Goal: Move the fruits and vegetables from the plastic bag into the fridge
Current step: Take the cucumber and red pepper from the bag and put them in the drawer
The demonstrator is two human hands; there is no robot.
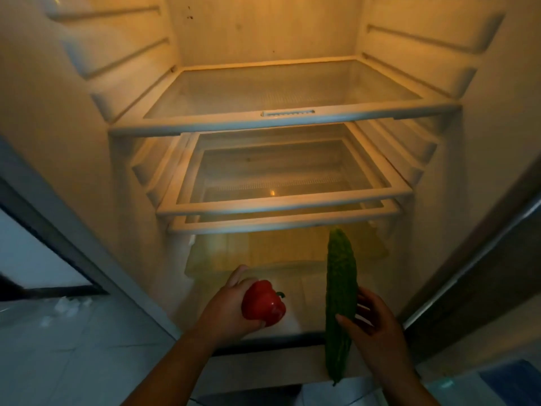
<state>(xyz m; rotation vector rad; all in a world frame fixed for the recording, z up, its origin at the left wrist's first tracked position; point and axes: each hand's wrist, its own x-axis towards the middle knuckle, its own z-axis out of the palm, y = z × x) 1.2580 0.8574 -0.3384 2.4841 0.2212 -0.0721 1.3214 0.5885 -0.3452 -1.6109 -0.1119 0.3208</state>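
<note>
Seemingly early: the fridge (pixel 76 136) shelves (pixel 287 121) show nothing stored. The left hand (pixel 225 307) curls round a red pepper (pixel 263 303) and the right hand (pixel 373 322) grips a bumpy green gourd (pixel 341 288) upright, both at the lowest compartment's mouth, neither set down; no bag is in view

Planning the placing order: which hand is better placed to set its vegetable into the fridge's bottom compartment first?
Probably left. The left hand grips the compact red pepper, low before the bottom compartment. The right hand holds the long green gourd on end, so it likely needs tilting first.
</note>
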